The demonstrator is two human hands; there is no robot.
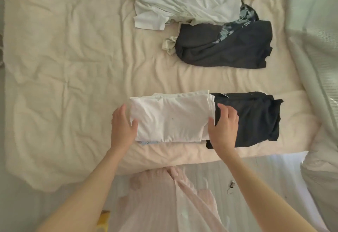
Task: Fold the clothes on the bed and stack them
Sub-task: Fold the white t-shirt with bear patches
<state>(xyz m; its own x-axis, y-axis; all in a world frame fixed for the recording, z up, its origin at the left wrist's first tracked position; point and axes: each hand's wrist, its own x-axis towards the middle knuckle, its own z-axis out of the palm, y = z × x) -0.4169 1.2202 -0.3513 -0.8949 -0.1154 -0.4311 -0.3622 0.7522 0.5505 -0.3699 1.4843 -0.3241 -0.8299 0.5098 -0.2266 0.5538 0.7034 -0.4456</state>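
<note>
Nearest the bed's front edge, a folded white garment lies flat with the left hand cupping its left end and the right hand cupping its right end; on both, the fingers are spread and lightly bent against the cloth, thumbs on top, so they hold the bundle from either side. A sliver of pale blue cloth peeks from under it, so it probably sits on another piece already. Touching its right end lies a folded black garment, partly under the right hand. To do this step well, I would press both ends evenly, square the edges, then lift it level so the layers do not slide, and set it on the black one with edges matched. Farther back on the bed wait a loose dark garment and a crumpled white pile, both unfolded.
</note>
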